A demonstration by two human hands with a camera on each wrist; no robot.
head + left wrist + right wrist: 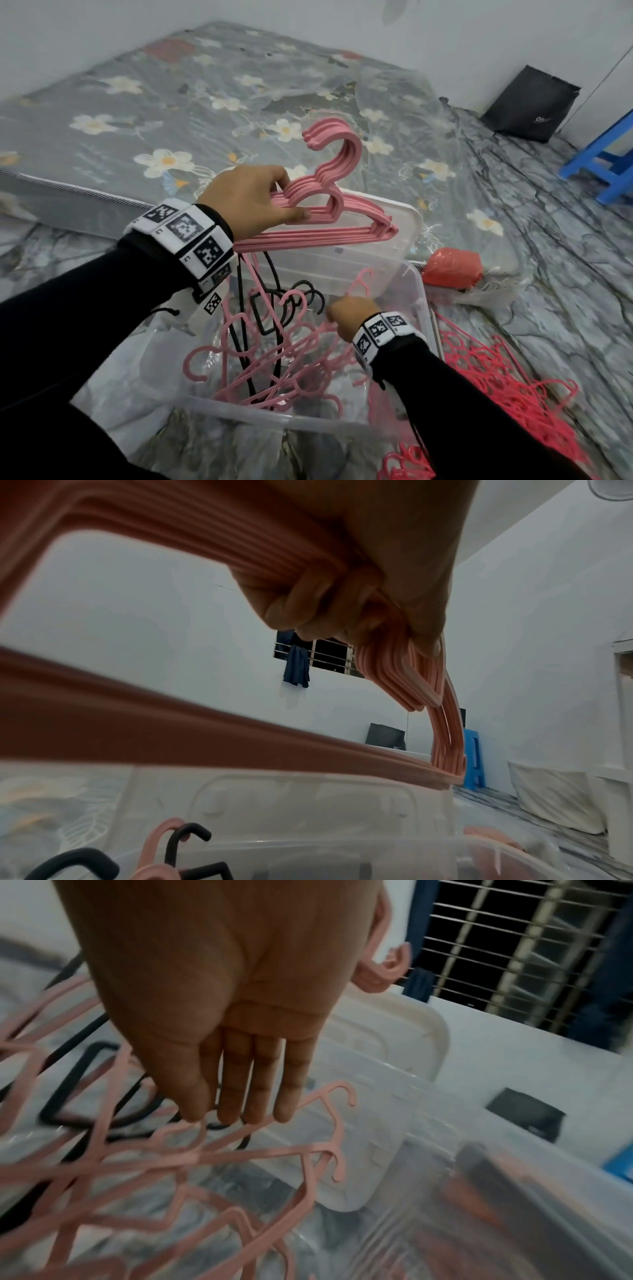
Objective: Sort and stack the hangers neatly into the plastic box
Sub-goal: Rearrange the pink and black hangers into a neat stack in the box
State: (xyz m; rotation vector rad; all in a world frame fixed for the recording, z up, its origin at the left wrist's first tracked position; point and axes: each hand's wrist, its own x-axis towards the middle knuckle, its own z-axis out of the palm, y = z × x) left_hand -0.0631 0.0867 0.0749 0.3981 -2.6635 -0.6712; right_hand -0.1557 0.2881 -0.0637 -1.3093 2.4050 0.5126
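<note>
My left hand [287, 198] grips a neat stack of pink hangers [329, 222], hooks up, above the clear plastic box [274, 416]. In the left wrist view its fingers [308, 607] curl round the stack [171, 729] just under the hooks. My right hand [342, 313] reaches down into the box. Its straight fingers [260, 1091] touch loose pink hangers [274, 1153] with their tips. Several pink hangers [274, 370] and black hangers [308, 291] lie tangled inside the box.
The box lid [407, 222] leans behind the box against a flowered mattress [205, 102]. A red net with red hangers [496, 387] lies to the right, near a red bundle [452, 269]. A blue stool [606, 164] and a black bag [527, 102] stand further back.
</note>
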